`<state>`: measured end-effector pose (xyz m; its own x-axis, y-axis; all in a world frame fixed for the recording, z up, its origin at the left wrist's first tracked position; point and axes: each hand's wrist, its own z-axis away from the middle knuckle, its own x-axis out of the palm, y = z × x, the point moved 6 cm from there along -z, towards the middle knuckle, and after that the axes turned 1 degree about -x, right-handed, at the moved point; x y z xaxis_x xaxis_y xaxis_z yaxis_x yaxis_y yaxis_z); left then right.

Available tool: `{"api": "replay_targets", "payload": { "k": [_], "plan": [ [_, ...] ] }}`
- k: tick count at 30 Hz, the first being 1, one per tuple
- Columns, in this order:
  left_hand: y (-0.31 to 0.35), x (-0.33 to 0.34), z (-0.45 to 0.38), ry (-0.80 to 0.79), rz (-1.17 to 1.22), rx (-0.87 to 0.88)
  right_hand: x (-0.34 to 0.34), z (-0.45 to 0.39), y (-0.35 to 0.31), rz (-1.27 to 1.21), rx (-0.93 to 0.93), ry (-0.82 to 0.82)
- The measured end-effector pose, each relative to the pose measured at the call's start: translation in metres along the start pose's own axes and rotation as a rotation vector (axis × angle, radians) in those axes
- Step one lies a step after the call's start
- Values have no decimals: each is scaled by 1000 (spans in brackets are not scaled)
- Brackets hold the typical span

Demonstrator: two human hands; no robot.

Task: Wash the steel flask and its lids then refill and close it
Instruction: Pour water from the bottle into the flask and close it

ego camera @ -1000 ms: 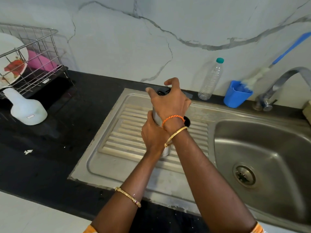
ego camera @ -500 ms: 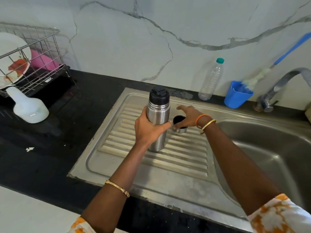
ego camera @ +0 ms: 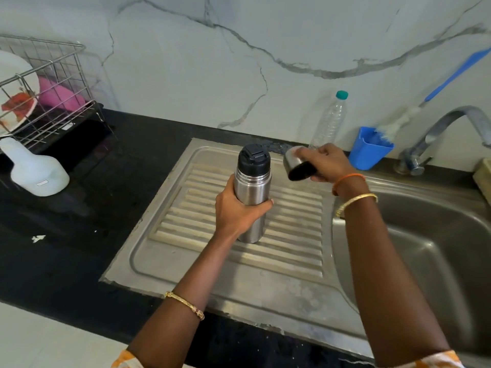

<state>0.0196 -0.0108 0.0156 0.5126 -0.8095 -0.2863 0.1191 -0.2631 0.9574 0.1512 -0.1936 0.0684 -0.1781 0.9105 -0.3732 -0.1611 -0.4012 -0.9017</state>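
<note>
On the ribbed steel drainboard [ego camera: 292, 245], the steel flask [ego camera: 252, 203] stood upright, inner stopper [ego camera: 253, 162] seated, left hand [ego camera: 236, 211] wrapped round its slick, rigid, likely water-heavy body. Right hand [ego camera: 325, 166] gripped the cup lid [ego camera: 299, 166] at two o'clock. Black tabletop [ego camera: 79, 235], marble wall [ego camera: 186, 62].

Steel drainboard [ego camera: 279, 285] bearing upright flask [ego camera: 251, 197], black counter [ego camera: 79, 235] with white bottle [ego camera: 37, 171]

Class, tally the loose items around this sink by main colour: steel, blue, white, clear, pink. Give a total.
Steel: 2, flask, cup lid
Blue: 2, cup, brush
White: 2, jug, plate
Clear: 1, bottle
Pink: 1, pink item
Total: 8
</note>
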Motion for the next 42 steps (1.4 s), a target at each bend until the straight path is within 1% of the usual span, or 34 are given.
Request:
{"api": "replay_targets", "payload": {
  "k": [2, 3, 4, 5, 7, 8, 9, 11, 13, 14, 17, 19, 21, 24, 26, 30, 33, 36, 38, 39, 40, 41, 42],
  "plan": [
    [-1, 1, 2, -1, 4, 11, -4, 12, 5, -311, 139, -99],
    [-1, 2, 3, -2, 10, 15, -6, 15, 9, -441, 174, -112],
    [-2, 2, 4, -4, 14, 19, -8, 18, 14, -517, 173, -91],
    [-2, 3, 4, -9, 16, 22, -13, 19, 18, -517, 130, -18],
    [-2, 3, 5, -17, 24, 25, -29, 27, 19, -330, -58, 221],
    [-2, 2, 6, -18, 26, 26, -35, 32, 17, -247, -150, 300],
    [-1, 2, 6, -20, 26, 28, -38, 37, 15, -236, -193, 318],
    [-1, 1, 6, -26, 28, 36, -39, 43, 11, -268, -210, 270],
    [-1, 1, 6, -33, 27, 44, -41, 50, 0, -181, -272, 254],
    [-1, 1, 7, -35, 29, 46, -40, 53, -5, -194, -290, 232],
    [-2, 2, 7, -49, 35, 43, -23, 66, -25, -424, -296, 13],
    [-4, 3, 6, -58, 39, 38, -14, 73, -41, -432, -390, -104],
    [-4, 3, 6, -60, 45, 38, -3, 83, -64, -323, -493, -204],
    [-6, 3, 5, -66, 54, 41, 15, 91, -90, -134, -552, -358],
    [-8, 3, 4, -72, 61, 44, 25, 92, -103, 41, -581, -394],
    [-8, 3, 4, -85, 53, 56, 48, 96, -117, 407, -710, -444],
    [-9, 3, 4, -82, 63, 61, 62, 98, -115, 734, -740, -379],
    [-8, 3, 4, -75, 72, 62, 66, 102, -113, 917, -693, -159],
    [-8, 2, 4, -72, 63, 56, 64, 101, -112, 951, -638, -1],
    [-9, 3, 4, -73, 57, 50, 60, 98, -112, 935, -599, 45],
    [-9, 3, 4, -77, 55, 45, 54, 94, -110, 899, -548, 60],
    [-9, 3, 4, -82, 56, 42, 48, 90, -108, 862, -497, 35],
    [-9, 3, 4, -87, 54, 40, 45, 87, -105, 823, -467, -30]
  ]
}}
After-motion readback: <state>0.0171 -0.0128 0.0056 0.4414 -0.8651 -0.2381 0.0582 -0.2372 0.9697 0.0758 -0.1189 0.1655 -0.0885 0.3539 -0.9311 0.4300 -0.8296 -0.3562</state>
